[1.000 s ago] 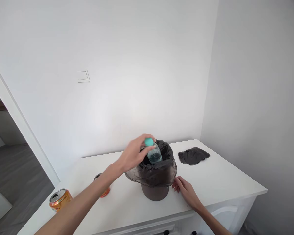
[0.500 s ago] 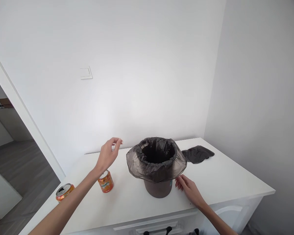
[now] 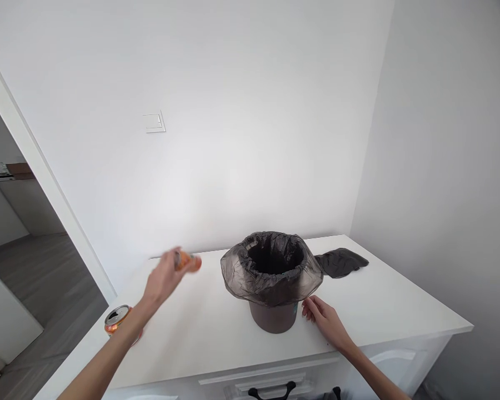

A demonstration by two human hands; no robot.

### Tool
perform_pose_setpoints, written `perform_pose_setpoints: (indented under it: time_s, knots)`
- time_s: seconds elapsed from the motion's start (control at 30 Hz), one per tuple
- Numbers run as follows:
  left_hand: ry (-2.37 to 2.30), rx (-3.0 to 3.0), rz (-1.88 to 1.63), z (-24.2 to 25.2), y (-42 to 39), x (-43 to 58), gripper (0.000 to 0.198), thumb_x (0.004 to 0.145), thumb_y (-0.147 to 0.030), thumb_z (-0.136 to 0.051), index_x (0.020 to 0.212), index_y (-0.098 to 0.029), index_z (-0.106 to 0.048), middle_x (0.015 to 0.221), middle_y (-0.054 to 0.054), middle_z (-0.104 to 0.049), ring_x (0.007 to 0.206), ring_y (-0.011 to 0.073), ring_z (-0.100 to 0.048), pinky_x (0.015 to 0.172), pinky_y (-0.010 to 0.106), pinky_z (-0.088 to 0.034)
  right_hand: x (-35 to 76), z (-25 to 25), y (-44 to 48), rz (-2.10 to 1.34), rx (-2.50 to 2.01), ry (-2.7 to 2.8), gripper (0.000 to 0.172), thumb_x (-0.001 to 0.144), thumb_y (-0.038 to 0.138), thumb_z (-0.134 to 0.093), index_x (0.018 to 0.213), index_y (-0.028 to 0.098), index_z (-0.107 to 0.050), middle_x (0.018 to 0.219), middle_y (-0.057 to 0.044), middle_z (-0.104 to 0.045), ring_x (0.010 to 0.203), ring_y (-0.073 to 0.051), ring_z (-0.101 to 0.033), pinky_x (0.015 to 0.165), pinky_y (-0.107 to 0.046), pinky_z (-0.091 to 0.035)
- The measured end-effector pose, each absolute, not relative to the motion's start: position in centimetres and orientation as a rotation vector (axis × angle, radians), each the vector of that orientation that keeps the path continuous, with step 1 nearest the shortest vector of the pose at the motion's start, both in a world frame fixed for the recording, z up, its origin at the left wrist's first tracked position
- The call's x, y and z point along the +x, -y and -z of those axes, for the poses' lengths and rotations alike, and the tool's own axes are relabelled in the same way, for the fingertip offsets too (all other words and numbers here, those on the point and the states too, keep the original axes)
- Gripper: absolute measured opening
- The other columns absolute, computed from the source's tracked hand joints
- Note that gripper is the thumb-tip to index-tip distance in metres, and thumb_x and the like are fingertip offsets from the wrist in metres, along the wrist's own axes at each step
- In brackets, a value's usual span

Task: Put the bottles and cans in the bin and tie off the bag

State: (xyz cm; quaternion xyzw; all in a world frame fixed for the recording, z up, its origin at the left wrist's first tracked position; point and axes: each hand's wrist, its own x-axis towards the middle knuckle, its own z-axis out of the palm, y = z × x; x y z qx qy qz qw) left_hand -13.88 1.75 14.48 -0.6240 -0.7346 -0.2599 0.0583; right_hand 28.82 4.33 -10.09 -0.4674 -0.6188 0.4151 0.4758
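My left hand is closed round an orange soda can, tipped on its side and raised above the white top; both are slightly blurred. A second orange soda can, opened at its lid, stands at the left, partly behind my left forearm. At the centre is a small brown trash bin, lined with a dark translucent trash bag folded over its rim. My right hand rests by the bin's right side with curled fingers; I cannot make out anything in them.
Another piece of dark bag lies flat on the white cabinet top, right of the bin. A white wall with a light switch rises behind. Black drawer handles show along the front, and a doorway opens at the left.
My left hand has taken hold of the nearer soda can and lifted it off the top, tilting it. My right hand stays beside the bin. The view has shifted slightly.
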Motion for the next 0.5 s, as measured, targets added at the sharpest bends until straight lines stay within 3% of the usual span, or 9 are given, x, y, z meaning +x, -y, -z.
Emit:
perform_pose_setpoints:
  time_s: [0.07, 0.13, 0.3, 0.4, 0.5]
  knots:
    - [2.049, -1.769, 1.215, -18.7, -1.8, -11.6, 0.073, 0.084, -0.069, -0.060, 0.139, -0.022, -0.049, 0.129, 0.012, -0.066, 0.109, 0.0298, -0.067, 0.087, 0.039, -0.054, 28.9, 10.1, -4.3, -1.008, -1.140, 1.514, 0.052, 0.098, 0.069, -0.043, 0.088, 0.024, -0.064, 0.079, -0.005, -0.072, 0.071, -0.022, -0.062, 0.071, -0.033, -0.049]
    - [1.881, -1.980, 1.366, -22.2, -1.7, -8.3, 0.070, 0.081, -0.069, -0.066, 0.135, -0.026, -0.052, 0.122, 0.007, -0.069, 0.100, 0.0257, -0.069, 0.082, 0.036, -0.055, 28.9, 10.1, -4.4, -1.005, -1.140, 1.507, 0.052, 0.098, 0.070, -0.043, 0.088, 0.024, -0.065, 0.078, -0.005, -0.072, 0.071, -0.022, -0.062, 0.071, -0.033, -0.049]
    - [1.658, -2.569, 1.132, -22.9, -2.8, 0.8, 0.063, 0.077, -0.068, -0.072, 0.122, -0.025, -0.059, 0.105, 0.003, -0.074, 0.082, 0.0216, -0.069, 0.076, 0.036, -0.057, 29.0, 10.2, -4.6, -1.007, -1.127, 1.491, 0.054, 0.097, 0.072, -0.042, 0.088, 0.023, -0.065, 0.077, -0.005, -0.072, 0.070, -0.022, -0.062, 0.070, -0.034, -0.049]
    - [1.577, -2.759, 1.025, -20.1, -4.4, 4.0, 0.061, 0.076, -0.064, -0.076, 0.119, -0.024, -0.060, 0.113, 0.007, -0.074, 0.098, 0.0260, -0.071, 0.089, 0.040, -0.056, 29.0, 10.1, -4.8, -1.010, -1.121, 1.481, 0.057, 0.096, 0.074, -0.042, 0.087, 0.023, -0.064, 0.077, -0.006, -0.071, 0.069, -0.022, -0.062, 0.070, -0.034, -0.050]
    - [1.628, -2.739, 1.197, -18.6, -5.2, 3.9, 0.056, 0.081, -0.063, -0.071, 0.120, -0.024, -0.060, 0.129, 0.011, -0.070, 0.120, 0.0285, -0.066, 0.098, 0.042, -0.054, 29.0, 10.0, -4.9, -1.018, -1.127, 1.475, 0.059, 0.095, 0.077, -0.041, 0.087, 0.023, -0.065, 0.077, -0.006, -0.071, 0.069, -0.022, -0.063, 0.070, -0.035, -0.050]
